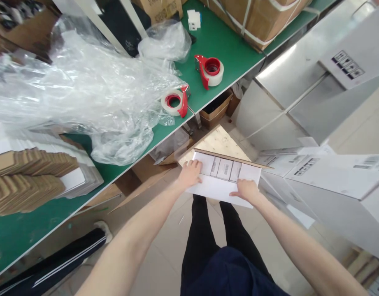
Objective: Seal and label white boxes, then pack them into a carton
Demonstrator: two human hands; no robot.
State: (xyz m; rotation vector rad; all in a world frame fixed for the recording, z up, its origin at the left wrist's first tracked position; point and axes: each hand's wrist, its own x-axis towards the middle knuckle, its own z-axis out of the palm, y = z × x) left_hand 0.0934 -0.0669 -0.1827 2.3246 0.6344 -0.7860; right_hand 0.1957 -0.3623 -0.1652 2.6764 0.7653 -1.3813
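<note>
A white carton (220,191) stands low in front of my legs with its top flaps apart. Through the gap, several small white boxes (224,169) with printed labels show in a row. My left hand (191,173) lies over the carton's left end flap, fingers spread and thumb apart on the front flap. On the right end flap rests my right hand (246,191), its thumb stretched out along the front flap and its other fingers partly hidden. The back flap (232,158) stands up, edge toward me. Neither hand appears to grasp anything.
Left, a green table (160,133) holds clear plastic wrap (84,82), stacked flat cardboard (31,176) and two red tape dispensers (183,100) (204,72). White cartons (334,172) stand at right. A wooden board (222,139) lies beneath the carton. Another person's leg (68,255) shows lower left.
</note>
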